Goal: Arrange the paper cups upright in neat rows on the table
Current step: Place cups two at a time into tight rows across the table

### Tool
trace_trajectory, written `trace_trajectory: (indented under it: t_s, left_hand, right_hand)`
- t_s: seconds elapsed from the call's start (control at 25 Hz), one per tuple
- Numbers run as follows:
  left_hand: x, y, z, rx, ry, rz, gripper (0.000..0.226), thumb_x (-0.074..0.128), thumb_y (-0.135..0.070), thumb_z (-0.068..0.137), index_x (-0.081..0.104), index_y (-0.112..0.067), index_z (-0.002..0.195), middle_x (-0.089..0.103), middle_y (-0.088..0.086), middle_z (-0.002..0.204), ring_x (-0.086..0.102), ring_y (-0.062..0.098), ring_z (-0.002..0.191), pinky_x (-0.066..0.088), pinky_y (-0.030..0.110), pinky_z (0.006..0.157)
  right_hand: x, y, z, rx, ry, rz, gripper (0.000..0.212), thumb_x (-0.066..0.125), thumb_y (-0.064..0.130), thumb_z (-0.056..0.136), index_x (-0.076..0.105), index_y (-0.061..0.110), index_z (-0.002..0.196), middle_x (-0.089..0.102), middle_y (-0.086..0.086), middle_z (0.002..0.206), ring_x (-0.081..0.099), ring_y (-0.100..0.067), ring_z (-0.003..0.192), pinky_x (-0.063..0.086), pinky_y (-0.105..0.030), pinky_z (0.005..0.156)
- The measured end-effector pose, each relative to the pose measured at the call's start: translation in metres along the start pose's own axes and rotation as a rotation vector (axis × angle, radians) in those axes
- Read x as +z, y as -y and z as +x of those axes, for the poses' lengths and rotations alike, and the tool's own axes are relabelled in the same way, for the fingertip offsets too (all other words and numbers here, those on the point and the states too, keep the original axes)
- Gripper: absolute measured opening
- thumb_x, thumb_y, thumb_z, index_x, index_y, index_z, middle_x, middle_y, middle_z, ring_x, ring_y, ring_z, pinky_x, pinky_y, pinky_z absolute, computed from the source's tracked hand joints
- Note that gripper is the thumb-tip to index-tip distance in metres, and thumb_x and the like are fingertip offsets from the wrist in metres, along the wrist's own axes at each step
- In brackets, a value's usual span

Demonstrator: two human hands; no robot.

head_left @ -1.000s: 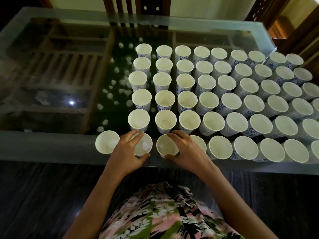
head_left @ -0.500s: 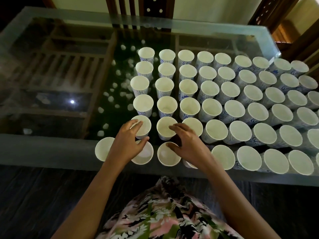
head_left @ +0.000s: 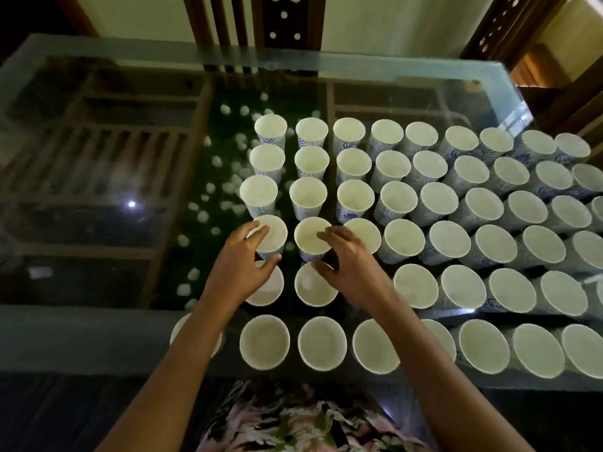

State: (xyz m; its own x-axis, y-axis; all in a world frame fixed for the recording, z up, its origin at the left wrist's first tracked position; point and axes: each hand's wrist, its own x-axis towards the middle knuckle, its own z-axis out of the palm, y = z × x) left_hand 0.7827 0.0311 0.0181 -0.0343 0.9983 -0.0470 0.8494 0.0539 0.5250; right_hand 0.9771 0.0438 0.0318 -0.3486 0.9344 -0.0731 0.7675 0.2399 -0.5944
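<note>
The glass table [head_left: 81, 340] carries a block of paper cups [head_left: 434, 203] six rows deep, all upright and mouth-up. A wooden frame and white pebbles [head_left: 225, 187] show through the glass.

My left hand [head_left: 239, 269] has its fingers hooked over the rim of the end cup [head_left: 272, 238] in the third row from me. The thumb is against the near wall, so it pinches that cup. My right hand [head_left: 354, 265] holds the neighbouring cup [head_left: 310, 239] the same way.

A second ago both hands were on the nearest row, then on the one behind it, so they have climbed a row each time. I read that as a squaring-up pass along the left columns, with the layout nearly finished.

One stray cup [head_left: 180, 334] sits left of the front row, half under my forearm. I judge it still needs a place.
</note>
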Motion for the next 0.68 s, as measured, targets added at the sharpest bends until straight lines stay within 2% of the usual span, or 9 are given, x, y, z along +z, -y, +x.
trace_trajectory:
  t_s: [0.2, 0.4, 0.56, 0.68]
  left_hand:
    - [-0.005, 0.007, 0.054, 0.058, 0.022, 0.014, 0.054, 0.064, -0.028, 0.085, 0.047, -0.012, 0.133, 0.040, 0.006, 0.143, 0.037, 0.023, 0.131, 0.030, 0.032, 0.106]
    - [-0.005, 0.004, 0.095, 0.078, 0.002, -0.021, 0.056, 0.065, -0.029, 0.084, 0.047, -0.008, 0.133, 0.044, 0.009, 0.141, 0.038, 0.023, 0.130, 0.029, 0.030, 0.107]
    - [0.009, -0.005, 0.111, 0.141, 0.095, -0.031, 0.056, 0.064, -0.032, 0.084, 0.047, -0.014, 0.134, 0.044, 0.005, 0.142, 0.037, 0.022, 0.131, 0.028, 0.034, 0.109]
    - [0.019, -0.016, 0.120, 0.149, 0.130, -0.035, 0.062, 0.066, -0.037, 0.082, 0.044, -0.017, 0.136, 0.042, 0.003, 0.143, 0.038, 0.021, 0.132, 0.030, 0.036, 0.109]
  right_hand:
    - [-0.010, -0.006, 0.053, 0.032, -0.057, -0.030, 0.053, 0.068, 0.017, 0.083, 0.049, 0.008, 0.131, 0.047, -0.011, 0.137, 0.044, -0.027, 0.124, 0.037, -0.034, 0.099]
    - [-0.010, -0.014, 0.097, 0.026, -0.083, -0.036, 0.052, 0.072, 0.013, 0.078, 0.054, 0.002, 0.126, 0.051, -0.020, 0.130, 0.049, -0.037, 0.117, 0.040, -0.041, 0.097]
    - [-0.014, -0.028, 0.103, 0.065, -0.127, -0.041, 0.046, 0.071, 0.007, 0.077, 0.058, -0.001, 0.120, 0.057, -0.021, 0.121, 0.053, -0.040, 0.110, 0.043, -0.045, 0.092]
    - [-0.022, -0.041, 0.098, 0.126, -0.138, -0.066, 0.053, 0.070, 0.010, 0.079, 0.052, 0.003, 0.127, 0.050, -0.019, 0.131, 0.046, -0.039, 0.120, 0.040, -0.044, 0.098]
